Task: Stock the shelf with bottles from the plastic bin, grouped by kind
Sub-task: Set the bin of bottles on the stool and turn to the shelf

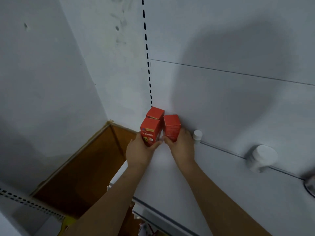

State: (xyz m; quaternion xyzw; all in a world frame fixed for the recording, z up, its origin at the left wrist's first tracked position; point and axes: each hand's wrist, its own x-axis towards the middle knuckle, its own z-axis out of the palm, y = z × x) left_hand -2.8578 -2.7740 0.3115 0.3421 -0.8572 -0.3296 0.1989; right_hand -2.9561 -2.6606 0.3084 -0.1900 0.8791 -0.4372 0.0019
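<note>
Three red boxes stand together in the far left corner of the white shelf (pixel 213 167). My left hand (pixel 139 153) grips the front box (pixel 150 132), which shows a printed label. My right hand (pixel 181 145) grips the box to its right (pixel 171 125). The third red box (pixel 155 112) stands behind them against the back wall, untouched. A small white bottle (pixel 197 136) stands just right of my right hand. A larger white bottle (pixel 261 157) stands farther right on the shelf. The plastic bin is out of view.
A brown cardboard panel (pixel 81 167) lies left of the shelf, below its edge. A slotted upright (pixel 147 53) runs up the back wall above the boxes. A dark blurred object (pixel 310 184) shows at the right edge.
</note>
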